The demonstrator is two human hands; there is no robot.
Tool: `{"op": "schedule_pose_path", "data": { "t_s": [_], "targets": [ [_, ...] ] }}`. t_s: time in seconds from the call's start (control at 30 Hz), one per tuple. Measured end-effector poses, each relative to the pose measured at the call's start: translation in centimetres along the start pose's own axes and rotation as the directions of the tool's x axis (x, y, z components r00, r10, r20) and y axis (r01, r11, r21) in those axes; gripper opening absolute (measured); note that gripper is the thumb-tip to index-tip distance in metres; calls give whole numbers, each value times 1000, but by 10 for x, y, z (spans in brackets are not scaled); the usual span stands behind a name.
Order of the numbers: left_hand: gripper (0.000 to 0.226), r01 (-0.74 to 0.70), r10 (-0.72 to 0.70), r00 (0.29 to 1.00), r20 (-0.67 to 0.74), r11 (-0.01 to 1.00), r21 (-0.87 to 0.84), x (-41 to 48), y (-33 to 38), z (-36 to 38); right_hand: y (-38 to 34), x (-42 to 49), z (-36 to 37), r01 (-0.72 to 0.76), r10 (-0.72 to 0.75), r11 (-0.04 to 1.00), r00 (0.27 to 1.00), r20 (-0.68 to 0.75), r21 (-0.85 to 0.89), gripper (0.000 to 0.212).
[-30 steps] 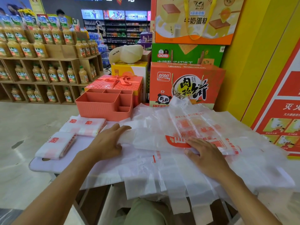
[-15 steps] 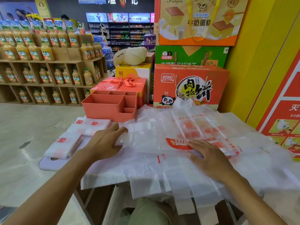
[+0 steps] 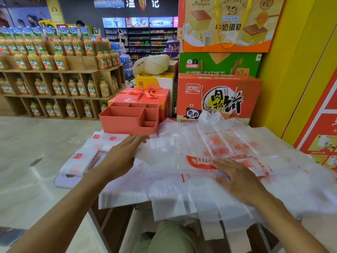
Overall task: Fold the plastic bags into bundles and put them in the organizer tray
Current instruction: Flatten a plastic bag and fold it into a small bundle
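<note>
Translucent white plastic bags (image 3: pixel 182 198) lie spread over the desk (image 3: pixel 62 181), their handles hanging off its near edge. Both hands lie flat with fingers straight, gripping nothing. The right hand (image 3: pixel 237 181) presses the near edge of a partly folded bag (image 3: pixel 173 157) with red print, and the left hand (image 3: pixel 120 157) rests at that bag's left end. Folded bundles (image 3: pixel 78 161) sit just left of the left hand. Beyond them the salmon organizer tray (image 3: pixel 127 123) stands on the desk's far side, in front of a red gift box (image 3: pixel 140 95).
</note>
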State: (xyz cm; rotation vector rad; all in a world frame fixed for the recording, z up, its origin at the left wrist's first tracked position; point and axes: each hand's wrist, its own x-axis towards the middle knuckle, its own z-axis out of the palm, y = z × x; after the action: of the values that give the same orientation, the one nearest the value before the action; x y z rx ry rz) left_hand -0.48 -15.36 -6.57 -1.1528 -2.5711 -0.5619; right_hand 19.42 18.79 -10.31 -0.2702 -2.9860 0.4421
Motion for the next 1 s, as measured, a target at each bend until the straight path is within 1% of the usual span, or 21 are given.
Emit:
{"op": "schedule_pose_path", "data": {
  "t_s": [0.07,0.17,0.27,0.33,0.43,0.53,0.6,0.7,0.73,0.77,0.83,0.9,1.0],
  "targets": [
    [60,-2,2,999,33,1000,3,6,6,-2,1,0,0,-2,2,1000,1000,1,-14,77],
    [44,-123,120,992,47,989,85,20,17,0,0,0,0,0,0,1000,1000,-6,-6,84],
    [31,-210,208,978,34,973,98,32,35,14,-2,-1,-1,-9,9,1000,1000,-4,1,78],
    [32,-204,200,977,72,977,64,38,49,26,-3,-2,-2,-16,16,1000,1000,2,-11,75],
    [34,-171,164,976,143,984,40,42,66,42,-3,-3,-2,-19,19,1000,1000,5,-14,75],
    [39,-103,94,983,155,993,49,40,74,57,-2,-2,-1,-15,15,1000,1000,5,-11,77],
    [48,-18,15,993,119,1000,21,38,76,66,-2,-2,-2,-9,9,1000,1000,4,-11,78],
    [60,99,-96,995,32,991,-85,34,81,77,-2,-2,-2,-3,3,1000,1000,1,-12,73],
    [57,123,-124,992,-1,985,-124,33,82,80,-2,-2,-2,-6,6,1000,1000,0,-12,70],
    [49,143,-150,988,-37,978,-155,32,83,83,-2,-1,-1,-10,10,1000,1000,0,-12,69],
    [32,162,-179,979,-98,973,-165,33,83,87,-1,-1,-1,-14,14,1000,1000,8,-16,72],
    [31,119,-131,980,-148,989,-85,34,81,88,-1,0,-1,-16,16,1000,1000,11,-12,74],
    [32,18,-11,987,-161,999,42,34,75,89,-1,0,-1,-20,20,1000,1000,13,-4,75]
  ]
}}
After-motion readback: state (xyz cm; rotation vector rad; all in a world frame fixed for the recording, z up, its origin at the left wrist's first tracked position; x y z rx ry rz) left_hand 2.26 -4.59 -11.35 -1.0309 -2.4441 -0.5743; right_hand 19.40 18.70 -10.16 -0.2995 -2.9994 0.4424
